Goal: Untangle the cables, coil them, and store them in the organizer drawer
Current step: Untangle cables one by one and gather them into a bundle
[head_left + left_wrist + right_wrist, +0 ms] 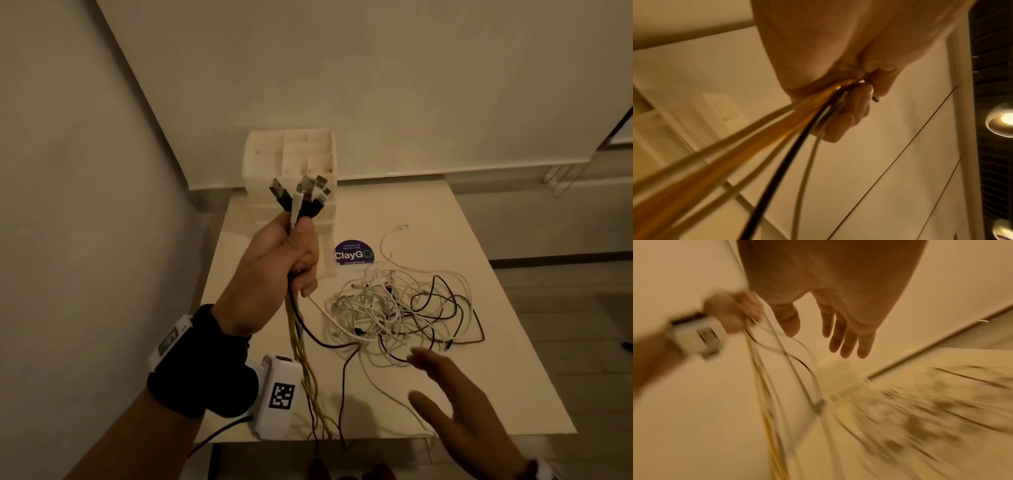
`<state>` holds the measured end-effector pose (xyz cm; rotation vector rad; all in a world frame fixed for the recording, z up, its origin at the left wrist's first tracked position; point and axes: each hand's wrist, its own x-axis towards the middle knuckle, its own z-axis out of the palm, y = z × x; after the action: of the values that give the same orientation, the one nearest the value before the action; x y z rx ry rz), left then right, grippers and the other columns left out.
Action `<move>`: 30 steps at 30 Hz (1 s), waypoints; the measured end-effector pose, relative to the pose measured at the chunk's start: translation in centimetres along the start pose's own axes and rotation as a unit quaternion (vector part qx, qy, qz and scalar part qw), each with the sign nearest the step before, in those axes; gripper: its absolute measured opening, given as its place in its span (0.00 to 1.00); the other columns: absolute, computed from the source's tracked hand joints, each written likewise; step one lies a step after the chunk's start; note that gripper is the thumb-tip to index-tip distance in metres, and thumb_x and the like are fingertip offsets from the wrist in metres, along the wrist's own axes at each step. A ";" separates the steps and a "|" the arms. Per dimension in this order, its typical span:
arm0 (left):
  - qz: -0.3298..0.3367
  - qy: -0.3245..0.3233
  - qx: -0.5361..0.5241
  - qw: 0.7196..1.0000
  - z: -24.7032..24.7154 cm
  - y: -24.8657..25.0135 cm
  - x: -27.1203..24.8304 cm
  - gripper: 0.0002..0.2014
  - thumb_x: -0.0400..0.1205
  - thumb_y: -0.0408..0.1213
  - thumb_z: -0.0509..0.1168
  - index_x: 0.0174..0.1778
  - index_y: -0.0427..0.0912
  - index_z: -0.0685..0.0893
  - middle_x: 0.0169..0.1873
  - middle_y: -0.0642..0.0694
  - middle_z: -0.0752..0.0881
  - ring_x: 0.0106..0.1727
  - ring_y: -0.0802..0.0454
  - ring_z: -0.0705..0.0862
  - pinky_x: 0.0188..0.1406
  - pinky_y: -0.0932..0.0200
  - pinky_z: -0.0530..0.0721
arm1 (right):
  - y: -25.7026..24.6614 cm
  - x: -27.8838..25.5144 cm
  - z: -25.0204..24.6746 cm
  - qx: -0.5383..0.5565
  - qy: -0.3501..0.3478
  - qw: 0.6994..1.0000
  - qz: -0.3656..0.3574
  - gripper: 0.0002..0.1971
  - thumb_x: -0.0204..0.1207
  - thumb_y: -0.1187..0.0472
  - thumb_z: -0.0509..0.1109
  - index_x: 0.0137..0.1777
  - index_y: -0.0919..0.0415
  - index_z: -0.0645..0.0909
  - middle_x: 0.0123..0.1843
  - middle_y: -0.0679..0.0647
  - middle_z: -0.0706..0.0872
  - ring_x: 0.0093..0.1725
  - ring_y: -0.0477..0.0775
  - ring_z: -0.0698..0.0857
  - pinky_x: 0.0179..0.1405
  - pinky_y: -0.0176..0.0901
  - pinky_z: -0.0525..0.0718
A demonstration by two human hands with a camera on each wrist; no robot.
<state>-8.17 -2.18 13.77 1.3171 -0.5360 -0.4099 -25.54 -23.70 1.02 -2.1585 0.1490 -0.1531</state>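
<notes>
The left hand [274, 260] is raised above the near-left part of the cream rectangular surface [479, 260], its grip clamped around a bundle of yellow, black and white cables [298, 325]. Their black and white plug ends [301, 195] fan out above the fist, and the cords hang down past the wrist and over the near edge of the surface. In the left wrist view the fingers [849, 116] are curled tight around the strands.

The right hand [455, 404] hovers above the near-right part of the surface with its grip apart, fingers straight and spread, holding nothing. It is near the tangled heap of white and black cables [397, 311], which lies loose on the middle of the surface; whether a fingertip touches a strand cannot be told.

The white plastic multi-compartment organizer [291, 161] stands at the far-left corner of the surface, partly behind the raised plugs. Its top compartments are open upward; what lies in them and in its drawers cannot be made out. A round dark-blue "ClayGo" sticker [354, 253] lies flat just beside the organizer's base.
</notes>
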 end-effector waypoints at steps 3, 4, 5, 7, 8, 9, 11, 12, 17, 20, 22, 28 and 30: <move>0.007 -0.034 0.017 0.999 1.8 -0.8 -1.0 0.11 0.84 0.48 0.55 0.38 0.58 0.79 0.27 0.43 0.64 0.22 0.50 0.65 0.25 0.52 0.71 | -7.0 4.3 2.8 0.087 -0.076 0.991 -0.074 0.33 0.72 0.41 0.67 0.76 0.46 0.64 0.69 0.34 0.78 0.70 0.36 0.75 0.67 0.32 0.74; 0.013 -0.037 0.023 0.999 2.4 -1.0 -1.4 0.10 0.84 0.49 0.55 0.40 0.60 0.79 0.28 0.39 0.63 0.23 0.49 0.64 0.24 0.50 0.68 | -8.7 5.4 3.6 0.096 -0.087 0.988 -0.088 0.29 0.74 0.46 0.68 0.73 0.51 0.65 0.66 0.37 0.80 0.67 0.39 0.79 0.64 0.37 0.77; 0.017 -0.032 0.027 0.999 2.8 -1.2 -1.6 0.09 0.84 0.50 0.56 0.42 0.62 0.80 0.28 0.37 0.61 0.23 0.48 0.61 0.23 0.49 0.64 | -9.8 6.1 4.6 0.109 -0.096 0.984 -0.103 0.24 0.76 0.51 0.68 0.69 0.55 0.67 0.60 0.41 0.83 0.60 0.42 0.83 0.58 0.42 0.81; 0.019 -0.004 0.022 1.000 2.9 -1.3 -2.1 0.08 0.82 0.53 0.56 0.41 0.63 0.79 0.28 0.40 0.61 0.23 0.49 0.57 0.21 0.50 0.56 | -10.7 6.6 7.3 0.137 -0.118 0.976 -0.120 0.10 0.82 0.58 0.63 0.59 0.61 0.71 0.45 0.48 0.86 0.43 0.47 0.86 0.45 0.48 0.85; 0.019 0.008 0.012 1.000 2.7 -1.3 -2.3 0.09 0.82 0.54 0.57 0.38 0.61 0.78 0.27 0.44 0.62 0.22 0.52 0.57 0.20 0.53 0.54 | -10.3 6.4 8.4 0.136 -0.135 0.975 -0.116 0.07 0.84 0.58 0.60 0.55 0.62 0.73 0.40 0.49 0.85 0.37 0.47 0.85 0.40 0.46 0.83; 0.020 0.016 0.001 1.000 2.3 -1.2 -2.5 0.10 0.81 0.54 0.57 0.36 0.57 0.76 0.27 0.46 0.62 0.21 0.55 0.58 0.19 0.56 0.53 | -9.7 5.9 9.3 0.129 -0.147 0.973 -0.121 0.09 0.86 0.56 0.58 0.50 0.61 0.73 0.36 0.48 0.83 0.33 0.46 0.82 0.37 0.45 0.80; 0.022 0.035 -0.027 0.999 1.5 -1.1 -2.8 0.13 0.82 0.53 0.56 0.36 0.50 0.72 0.27 0.46 0.61 0.19 0.57 0.58 0.17 0.63 0.54 | -7.9 4.3 10.4 0.118 -0.176 0.970 -0.118 0.12 0.85 0.48 0.54 0.45 0.55 0.70 0.32 0.44 0.77 0.30 0.45 0.75 0.35 0.46 0.75; 0.023 0.048 -0.046 0.998 1.2 -1.0 -3.0 0.15 0.83 0.52 0.56 0.36 0.47 0.70 0.27 0.46 0.61 0.19 0.58 0.58 0.16 0.66 0.56 | -6.8 3.5 10.8 0.112 -0.184 0.970 -0.111 0.13 0.84 0.45 0.53 0.44 0.52 0.69 0.31 0.43 0.75 0.30 0.44 0.74 0.34 0.47 0.74; 0.048 0.094 -0.106 0.989 0.3 -0.2 -2.9 0.17 0.85 0.50 0.52 0.34 0.45 0.67 0.26 0.51 0.64 0.17 0.61 0.58 0.15 0.71 0.57 | -0.8 1.0 11.1 0.003 -0.213 0.970 -0.117 0.10 0.84 0.45 0.53 0.45 0.50 0.66 0.32 0.43 0.74 0.31 0.43 0.73 0.34 0.40 0.70; 0.079 0.085 -0.133 0.984 0.4 0.6 -2.5 0.17 0.82 0.55 0.55 0.35 0.45 0.66 0.26 0.53 0.64 0.17 0.62 0.58 0.16 0.71 0.56 | 1.5 -0.4 11.6 -0.063 -0.209 0.971 -0.102 0.08 0.82 0.50 0.57 0.42 0.48 0.67 0.32 0.43 0.72 0.30 0.42 0.72 0.34 0.38 0.68; 0.095 0.060 -0.144 0.983 0.5 1.1 -2.1 0.17 0.79 0.56 0.57 0.36 0.46 0.65 0.27 0.52 0.63 0.18 0.62 0.58 0.17 0.70 0.54 | 2.7 -1.2 12.1 -0.053 -0.190 0.980 -0.029 0.13 0.82 0.51 0.56 0.35 0.49 0.70 0.31 0.46 0.70 0.27 0.42 0.69 0.31 0.39 0.65; 0.081 0.022 -0.163 0.983 1.2 0.4 -0.6 0.20 0.77 0.58 0.64 0.37 0.46 0.68 0.26 0.53 0.64 0.18 0.62 0.60 0.16 0.68 0.55 | 3.6 0.2 11.7 -0.049 -0.271 0.961 -0.023 0.04 0.85 0.54 0.54 0.48 0.51 0.66 0.35 0.41 0.72 0.32 0.37 0.72 0.41 0.41 0.69; 0.051 0.028 -0.164 0.985 1.8 -0.2 -0.2 0.21 0.78 0.58 0.66 0.36 0.45 0.68 0.25 0.53 0.65 0.18 0.62 0.60 0.15 0.67 0.56 | 3.8 0.6 11.5 -0.028 -0.296 0.955 0.024 0.10 0.86 0.56 0.54 0.41 0.45 0.61 0.35 0.42 0.72 0.32 0.37 0.71 0.41 0.41 0.68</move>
<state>-9.37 -3.50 13.83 0.9771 -0.4651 -0.3580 -23.25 -16.55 -8.46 -2.1587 -0.1421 0.5304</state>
